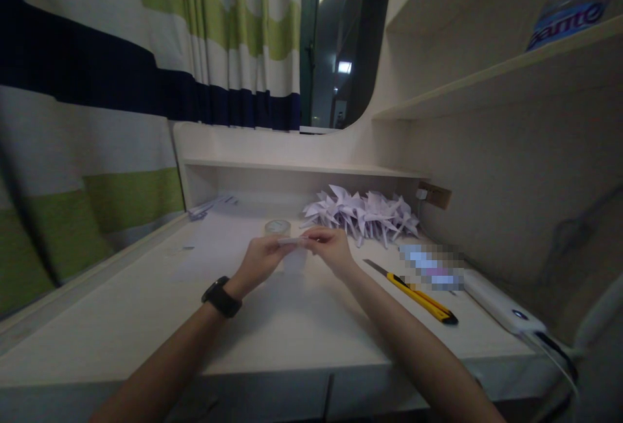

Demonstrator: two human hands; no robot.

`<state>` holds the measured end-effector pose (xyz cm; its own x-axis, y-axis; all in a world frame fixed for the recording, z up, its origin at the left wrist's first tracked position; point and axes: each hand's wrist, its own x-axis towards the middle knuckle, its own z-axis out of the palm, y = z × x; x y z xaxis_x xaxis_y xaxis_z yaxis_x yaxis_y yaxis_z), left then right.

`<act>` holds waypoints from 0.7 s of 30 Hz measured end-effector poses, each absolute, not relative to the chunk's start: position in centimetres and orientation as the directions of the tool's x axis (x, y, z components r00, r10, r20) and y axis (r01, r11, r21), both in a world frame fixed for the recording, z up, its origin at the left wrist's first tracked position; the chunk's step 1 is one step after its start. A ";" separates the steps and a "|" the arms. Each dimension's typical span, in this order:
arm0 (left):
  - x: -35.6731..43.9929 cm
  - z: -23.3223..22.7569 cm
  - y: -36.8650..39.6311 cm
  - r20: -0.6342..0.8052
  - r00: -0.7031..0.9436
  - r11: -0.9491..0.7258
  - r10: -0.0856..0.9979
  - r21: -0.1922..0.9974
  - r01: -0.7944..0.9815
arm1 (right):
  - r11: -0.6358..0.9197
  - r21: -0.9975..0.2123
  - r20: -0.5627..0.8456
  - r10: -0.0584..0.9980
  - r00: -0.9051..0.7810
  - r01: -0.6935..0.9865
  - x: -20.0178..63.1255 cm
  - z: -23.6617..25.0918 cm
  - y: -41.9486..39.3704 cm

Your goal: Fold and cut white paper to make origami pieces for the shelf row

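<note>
Hands, left (263, 257) and right (331, 248), pinch one small folded paper (293, 241) together above the desk (146, 319). Tape roll (277, 226) at twelve o'clock; paper cranes pile (363, 212) at one; utility knife (411, 292), power bank (501, 306) at three.

Both hands, left (263, 258) and right (331, 249), meet, fingers pinched.
</note>
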<state>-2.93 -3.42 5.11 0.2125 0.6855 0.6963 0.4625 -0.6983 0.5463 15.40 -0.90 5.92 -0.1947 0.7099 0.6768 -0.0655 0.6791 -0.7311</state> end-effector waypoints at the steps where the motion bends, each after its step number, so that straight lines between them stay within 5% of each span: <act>1: -2.9 5.1 -3.4 0.687 0.210 -0.685 0.696 0.547 0.480 | 0.668 -0.741 0.667 0.721 -0.185 -0.069 15.4 5.9 -0.9; 21: -2.1 5.2 -4.0 0.637 0.137 -0.604 0.759 0.610 0.512 | 0.567 -0.805 0.587 0.804 -0.097 -0.172 15.1 6.1 -1.6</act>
